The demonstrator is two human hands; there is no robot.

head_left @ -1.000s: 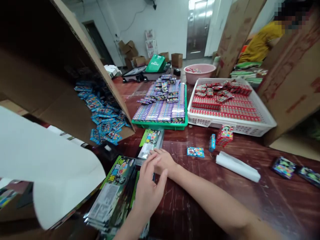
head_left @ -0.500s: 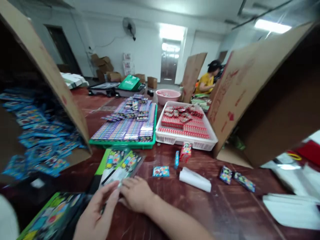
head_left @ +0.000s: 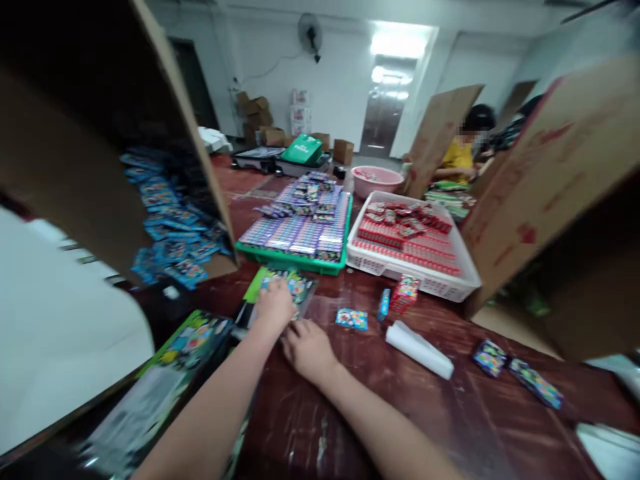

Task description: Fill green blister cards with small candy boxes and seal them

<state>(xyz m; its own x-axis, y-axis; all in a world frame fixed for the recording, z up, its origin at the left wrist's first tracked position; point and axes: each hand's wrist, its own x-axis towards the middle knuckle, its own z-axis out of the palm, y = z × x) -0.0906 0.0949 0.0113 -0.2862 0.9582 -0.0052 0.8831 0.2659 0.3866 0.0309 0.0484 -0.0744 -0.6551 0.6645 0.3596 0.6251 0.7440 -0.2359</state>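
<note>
My left hand (head_left: pixel 273 305) reaches forward and lies on a green clear-wrapped card pack (head_left: pixel 287 288) that rests on the dark red table (head_left: pixel 390 407). Its fingers are curled down over the pack. My right hand (head_left: pixel 307 345) rests just behind it on the table, fingers bent toward the pack's near edge; what they hold, if anything, is hidden. A stack of larger green packs (head_left: pixel 185 347) lies at my lower left.
A green tray of purple packs (head_left: pixel 300 230) and a white basket of red packs (head_left: pixel 410 237) stand ahead. Tilted cardboard boxes flank me; the left one (head_left: pixel 165 220) spills blue packs. Loose packs (head_left: pixel 351 319), a white roll (head_left: pixel 419 349) and a seated person (head_left: pixel 457 160) lie beyond.
My left hand has moved forward from beside the right hand onto the green pack. The view swung back to the left and is blurred.
</note>
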